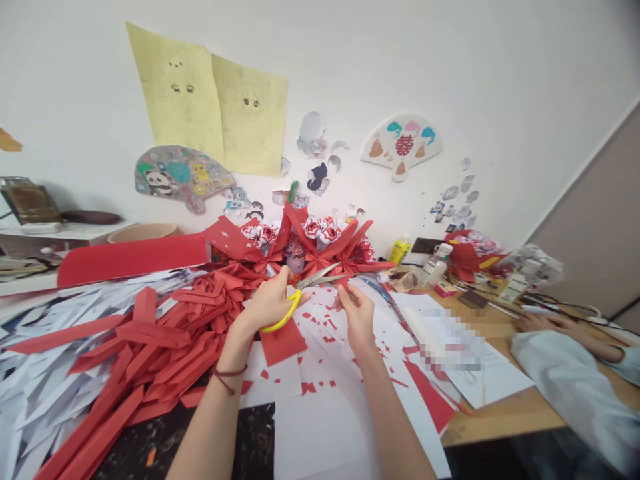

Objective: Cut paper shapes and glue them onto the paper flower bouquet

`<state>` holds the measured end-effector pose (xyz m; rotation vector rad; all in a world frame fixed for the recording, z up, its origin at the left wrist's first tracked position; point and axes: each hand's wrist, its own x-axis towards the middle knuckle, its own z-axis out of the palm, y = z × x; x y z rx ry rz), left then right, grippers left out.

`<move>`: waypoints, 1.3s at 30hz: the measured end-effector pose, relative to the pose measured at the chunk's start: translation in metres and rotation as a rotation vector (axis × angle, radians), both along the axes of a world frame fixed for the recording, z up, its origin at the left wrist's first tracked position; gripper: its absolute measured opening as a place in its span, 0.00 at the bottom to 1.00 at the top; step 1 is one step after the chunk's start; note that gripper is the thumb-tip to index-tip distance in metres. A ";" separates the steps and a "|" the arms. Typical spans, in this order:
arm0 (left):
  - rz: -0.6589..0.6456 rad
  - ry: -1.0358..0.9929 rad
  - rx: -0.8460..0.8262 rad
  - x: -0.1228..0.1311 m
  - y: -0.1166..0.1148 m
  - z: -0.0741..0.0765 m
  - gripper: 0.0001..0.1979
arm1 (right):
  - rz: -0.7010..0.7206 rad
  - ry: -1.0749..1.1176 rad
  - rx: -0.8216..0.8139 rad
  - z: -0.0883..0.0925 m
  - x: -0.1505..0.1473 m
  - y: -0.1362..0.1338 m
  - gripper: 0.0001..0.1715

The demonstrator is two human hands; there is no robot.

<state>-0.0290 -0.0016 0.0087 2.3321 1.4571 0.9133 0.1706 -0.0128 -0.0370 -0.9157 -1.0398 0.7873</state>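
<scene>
My left hand (pixel 270 303) grips scissors (pixel 305 290) with yellow handles, its fingers through the loops and the steel blades pointing right. My right hand (pixel 356 312) pinches a small folded piece of red paper (pixel 343 285) at the blade tips. Both hands hover over white sheets (pixel 320 400) strewn with small red paper scraps (pixel 325 327). A red paper square (pixel 283 343) lies just under my left wrist.
A heap of folded red paper strips (pixel 150 347) and white strips (pixel 30 400) fills the left. Red paper flowers (pixel 320 243) stand at the back by the wall. Bottles (pixel 435 263) and clutter sit at the right, where another person's arm (pixel 565 373) rests on the wooden table (pixel 500 413).
</scene>
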 end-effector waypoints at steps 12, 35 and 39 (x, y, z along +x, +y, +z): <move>-0.120 0.011 -0.018 0.004 -0.001 -0.003 0.15 | 0.081 -0.005 0.069 0.003 -0.004 -0.004 0.14; -0.158 -0.038 -0.064 0.001 -0.001 -0.002 0.16 | 0.131 -0.034 0.171 0.001 -0.003 -0.005 0.06; -0.155 -0.032 -0.081 0.002 -0.002 0.000 0.17 | 0.134 -0.045 0.180 0.000 -0.002 -0.005 0.07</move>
